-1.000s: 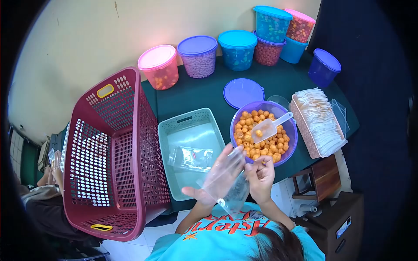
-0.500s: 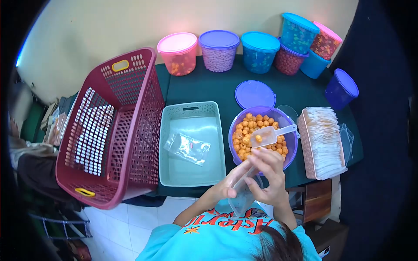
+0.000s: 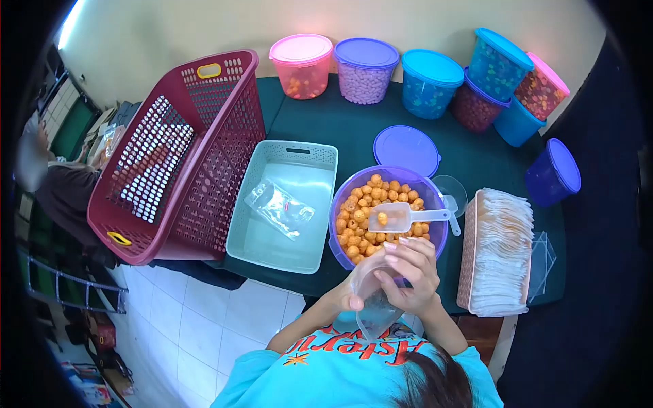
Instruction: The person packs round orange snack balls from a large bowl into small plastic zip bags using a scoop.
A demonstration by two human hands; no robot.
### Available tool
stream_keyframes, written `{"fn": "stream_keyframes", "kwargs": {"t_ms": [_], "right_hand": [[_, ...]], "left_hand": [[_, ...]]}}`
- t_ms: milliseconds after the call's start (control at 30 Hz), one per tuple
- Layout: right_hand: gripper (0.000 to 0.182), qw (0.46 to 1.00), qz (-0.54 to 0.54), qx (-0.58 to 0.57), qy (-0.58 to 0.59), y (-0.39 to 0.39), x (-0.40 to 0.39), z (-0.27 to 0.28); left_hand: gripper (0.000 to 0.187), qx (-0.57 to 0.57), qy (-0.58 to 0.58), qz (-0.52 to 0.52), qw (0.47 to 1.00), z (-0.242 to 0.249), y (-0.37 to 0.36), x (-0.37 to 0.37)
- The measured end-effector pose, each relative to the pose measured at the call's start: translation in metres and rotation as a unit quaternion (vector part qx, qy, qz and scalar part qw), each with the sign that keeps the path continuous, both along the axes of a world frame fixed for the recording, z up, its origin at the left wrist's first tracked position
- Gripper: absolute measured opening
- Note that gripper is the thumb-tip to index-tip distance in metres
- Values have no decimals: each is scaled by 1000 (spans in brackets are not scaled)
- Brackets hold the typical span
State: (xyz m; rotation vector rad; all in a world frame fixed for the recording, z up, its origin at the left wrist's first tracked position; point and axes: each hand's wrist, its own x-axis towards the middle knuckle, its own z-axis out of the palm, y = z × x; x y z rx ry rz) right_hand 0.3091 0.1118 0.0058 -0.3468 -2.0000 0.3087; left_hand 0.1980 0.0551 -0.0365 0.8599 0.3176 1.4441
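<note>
My left hand (image 3: 350, 289) grips a clear plastic bag (image 3: 374, 309) by its left side, with the thumb on the outside. My right hand (image 3: 415, 275) pinches the bag's other side near its mouth, fingers curled over. The bag hangs in front of my shirt, its inside hard to make out. Just beyond the hands stands a purple tub (image 3: 338, 255) of round orange snack balls (image 3: 354, 221). A clear scoop (image 3: 401, 217) rests on top of them with a snack piece in it, touched by neither hand.
A pale green tray (image 3: 275, 262) holds a flat plastic packet (image 3: 280, 209). Left of it stands a large maroon basket (image 3: 218, 156). A pink basket (image 3: 469, 272) of stacked clear bags is at right. Lidded tubs (image 3: 367, 71) line the back. Another person (image 3: 64, 194) is at far left.
The view has turned and shifted, so the table's things sit differently in frame. Both hands still hold the bag, which looks more widely open at its mouth.
</note>
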Motion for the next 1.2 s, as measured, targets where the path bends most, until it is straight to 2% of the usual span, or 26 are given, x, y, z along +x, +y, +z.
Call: {"fn": "stream_keyframes", "kwargs": {"t_ms": [167,433,767,1000,1067,1100,1167,1200], "right_hand": [[31,997,34,-48,-50,6,9,11],[32,997,73,8,13,13,8,7],[30,997,37,50,52,-1,-19,-2],[26,986,-38,146,68,-19,-52,-7],[24,978,-73,175,83,-25,-60,-3],[23,983,-57,169,48,-28,-61,0],[21,985,-48,163,13,-31,-61,11],[21,987,-26,153,-46,-31,-61,21]], "left_hand": [[104,17,-28,42,999,-4,-1,11],[105,-6,-42,3,999,4,3,12],[109,-21,-78,-64,995,13,-8,-15],[111,-28,-128,-136,982,20,-23,-56],[116,-59,-59,-118,990,30,-25,-71],[121,-88,11,-93,992,34,-26,-79],[119,-66,7,-108,992,26,-24,-96],[115,-3,39,-127,991,27,-22,-105]]}}
